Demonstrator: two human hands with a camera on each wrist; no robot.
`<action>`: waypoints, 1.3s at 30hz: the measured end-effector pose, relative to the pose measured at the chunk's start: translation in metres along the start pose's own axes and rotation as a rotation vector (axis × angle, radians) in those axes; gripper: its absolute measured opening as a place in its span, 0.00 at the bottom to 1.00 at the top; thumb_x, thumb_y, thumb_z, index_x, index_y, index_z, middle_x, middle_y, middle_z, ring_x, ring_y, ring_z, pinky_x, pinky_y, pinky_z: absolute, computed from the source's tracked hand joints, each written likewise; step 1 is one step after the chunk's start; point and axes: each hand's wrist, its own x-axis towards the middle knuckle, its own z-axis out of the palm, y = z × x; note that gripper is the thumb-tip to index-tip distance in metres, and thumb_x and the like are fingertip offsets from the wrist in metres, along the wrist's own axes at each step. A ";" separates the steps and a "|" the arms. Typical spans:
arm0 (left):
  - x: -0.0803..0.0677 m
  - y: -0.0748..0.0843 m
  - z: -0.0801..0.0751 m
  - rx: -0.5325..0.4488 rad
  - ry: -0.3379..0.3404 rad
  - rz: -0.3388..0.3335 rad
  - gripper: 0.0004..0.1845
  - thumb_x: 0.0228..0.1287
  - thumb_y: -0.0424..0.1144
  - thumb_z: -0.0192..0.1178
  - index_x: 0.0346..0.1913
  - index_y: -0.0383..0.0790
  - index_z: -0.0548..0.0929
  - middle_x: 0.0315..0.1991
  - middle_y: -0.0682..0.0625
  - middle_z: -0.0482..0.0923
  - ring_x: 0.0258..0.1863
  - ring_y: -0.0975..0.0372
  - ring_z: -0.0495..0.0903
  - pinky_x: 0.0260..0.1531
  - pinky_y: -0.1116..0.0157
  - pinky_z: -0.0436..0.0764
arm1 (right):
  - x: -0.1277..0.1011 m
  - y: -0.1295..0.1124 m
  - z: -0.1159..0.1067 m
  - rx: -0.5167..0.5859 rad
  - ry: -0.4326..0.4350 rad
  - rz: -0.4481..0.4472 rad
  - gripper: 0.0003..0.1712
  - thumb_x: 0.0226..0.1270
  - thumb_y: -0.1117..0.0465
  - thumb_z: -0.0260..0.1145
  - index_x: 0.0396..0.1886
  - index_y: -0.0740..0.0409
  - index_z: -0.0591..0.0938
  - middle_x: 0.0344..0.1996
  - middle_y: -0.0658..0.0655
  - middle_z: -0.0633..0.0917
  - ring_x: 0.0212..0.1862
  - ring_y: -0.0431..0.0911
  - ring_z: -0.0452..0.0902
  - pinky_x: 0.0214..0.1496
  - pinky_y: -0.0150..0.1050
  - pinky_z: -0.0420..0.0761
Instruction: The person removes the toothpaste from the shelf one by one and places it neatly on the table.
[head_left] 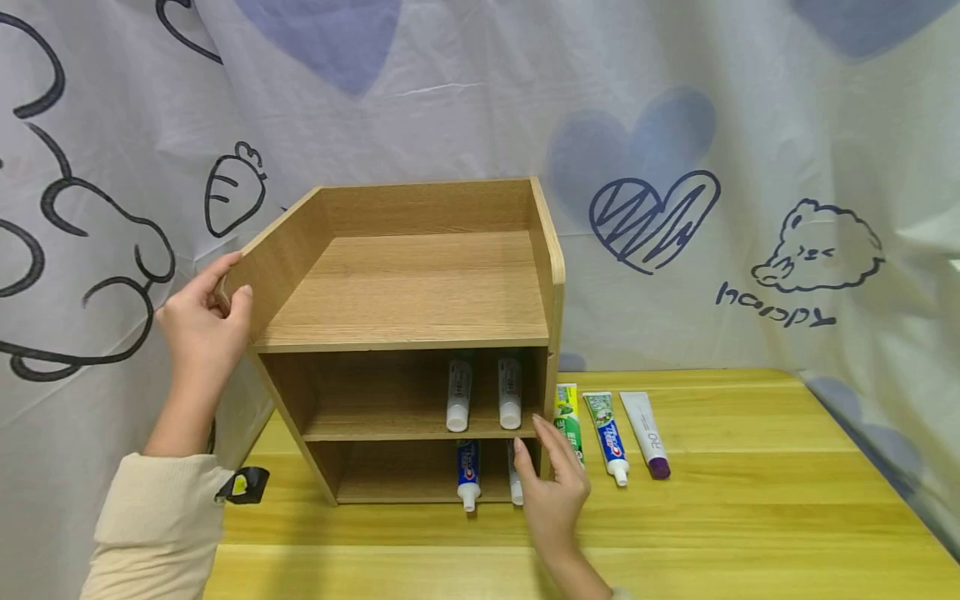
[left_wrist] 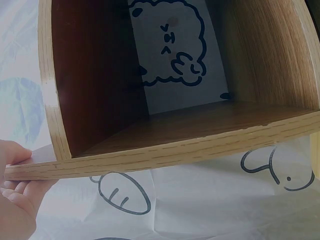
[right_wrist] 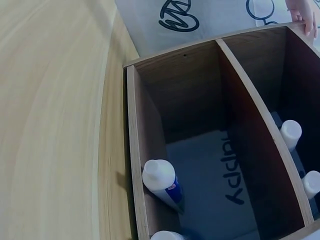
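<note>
A wooden shelf unit (head_left: 405,287) stands on the table, with an open top tray and two lower shelves. My left hand (head_left: 225,292) pinches the front corner of its left side panel; in the left wrist view the left hand (left_wrist: 17,195) holds that panel edge (left_wrist: 150,157). My right hand (head_left: 542,457) lies with straight fingers against the unit's lower right front edge. Two toothpaste tubes (head_left: 459,396) lie on the middle shelf and two more tubes (head_left: 468,473) on the bottom shelf. The right wrist view shows their caps (right_wrist: 160,175) inside the compartments; the right hand itself is out of that view.
Three more tubes lie on the yellow wooden table (head_left: 750,500) right of the unit: a green one (head_left: 568,419), a blue-and-green one (head_left: 609,435) and a white one with a purple cap (head_left: 647,433). A printed white cloth (head_left: 750,167) hangs behind. A small black object (head_left: 243,486) sits by the unit's left foot.
</note>
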 end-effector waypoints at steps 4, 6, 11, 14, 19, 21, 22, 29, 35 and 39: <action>0.000 0.001 -0.001 0.001 -0.005 -0.007 0.19 0.53 0.26 0.55 0.49 0.38 0.83 0.08 0.73 0.56 0.08 0.80 0.53 0.13 0.79 0.53 | 0.001 0.002 0.007 -0.044 -0.045 -0.031 0.21 0.45 0.76 0.69 0.44 0.72 0.81 0.42 0.69 0.83 0.48 0.55 0.80 0.55 0.22 0.71; 0.000 0.000 0.000 0.004 -0.010 -0.008 0.19 0.53 0.26 0.55 0.50 0.39 0.83 0.08 0.74 0.56 0.08 0.80 0.53 0.13 0.78 0.54 | 0.002 0.004 0.011 -0.077 -0.066 -0.056 0.21 0.45 0.75 0.70 0.44 0.72 0.81 0.42 0.68 0.83 0.46 0.57 0.80 0.55 0.21 0.71; 0.001 -0.001 0.000 0.011 -0.009 -0.016 0.19 0.53 0.27 0.55 0.50 0.40 0.83 0.08 0.73 0.55 0.08 0.81 0.53 0.14 0.77 0.54 | 0.002 0.008 0.017 -0.147 -0.093 -0.069 0.22 0.44 0.75 0.70 0.44 0.73 0.81 0.42 0.67 0.83 0.45 0.59 0.80 0.54 0.22 0.71; 0.001 -0.001 0.000 0.009 -0.007 -0.022 0.20 0.53 0.27 0.56 0.50 0.40 0.83 0.08 0.73 0.55 0.08 0.80 0.53 0.14 0.77 0.53 | 0.002 0.010 0.021 -0.198 -0.096 -0.075 0.22 0.43 0.76 0.70 0.43 0.74 0.81 0.41 0.68 0.83 0.44 0.60 0.81 0.49 0.30 0.77; 0.001 0.001 -0.001 0.011 -0.005 -0.021 0.20 0.53 0.27 0.56 0.50 0.40 0.83 0.08 0.73 0.55 0.08 0.80 0.53 0.13 0.77 0.53 | 0.003 0.008 0.026 -0.275 -0.095 -0.098 0.21 0.42 0.75 0.71 0.41 0.75 0.80 0.40 0.70 0.82 0.43 0.60 0.81 0.42 0.40 0.80; 0.001 0.001 -0.001 0.016 -0.008 -0.023 0.20 0.53 0.27 0.56 0.50 0.40 0.83 0.08 0.73 0.55 0.08 0.80 0.53 0.13 0.77 0.53 | 0.003 0.007 0.027 -0.306 -0.088 -0.105 0.21 0.42 0.75 0.71 0.41 0.76 0.81 0.40 0.70 0.82 0.43 0.60 0.81 0.41 0.40 0.81; 0.001 0.001 -0.001 0.019 -0.011 -0.027 0.19 0.53 0.27 0.56 0.50 0.40 0.83 0.08 0.73 0.55 0.08 0.80 0.53 0.13 0.77 0.53 | 0.003 0.007 0.028 -0.320 -0.084 -0.109 0.21 0.42 0.74 0.71 0.41 0.76 0.80 0.39 0.69 0.82 0.43 0.60 0.81 0.41 0.40 0.81; -0.001 -0.001 0.001 0.013 -0.008 -0.023 0.19 0.54 0.27 0.55 0.50 0.38 0.83 0.08 0.72 0.55 0.09 0.80 0.53 0.12 0.78 0.53 | 0.001 0.008 0.033 -0.402 -0.048 -0.142 0.19 0.42 0.72 0.73 0.38 0.74 0.82 0.37 0.68 0.83 0.41 0.57 0.81 0.41 0.39 0.82; 0.000 0.000 0.001 0.005 -0.002 -0.012 0.19 0.53 0.26 0.56 0.49 0.38 0.83 0.08 0.72 0.55 0.08 0.80 0.53 0.14 0.78 0.54 | 0.001 0.010 0.034 -0.412 -0.022 -0.162 0.18 0.40 0.73 0.73 0.36 0.74 0.82 0.36 0.68 0.84 0.40 0.56 0.81 0.40 0.40 0.82; 0.000 -0.001 0.000 0.006 -0.002 -0.008 0.20 0.53 0.26 0.56 0.50 0.39 0.83 0.08 0.72 0.55 0.08 0.80 0.53 0.15 0.77 0.54 | 0.000 0.012 0.034 -0.388 -0.016 -0.185 0.18 0.39 0.74 0.72 0.35 0.75 0.82 0.35 0.68 0.84 0.39 0.57 0.81 0.39 0.40 0.82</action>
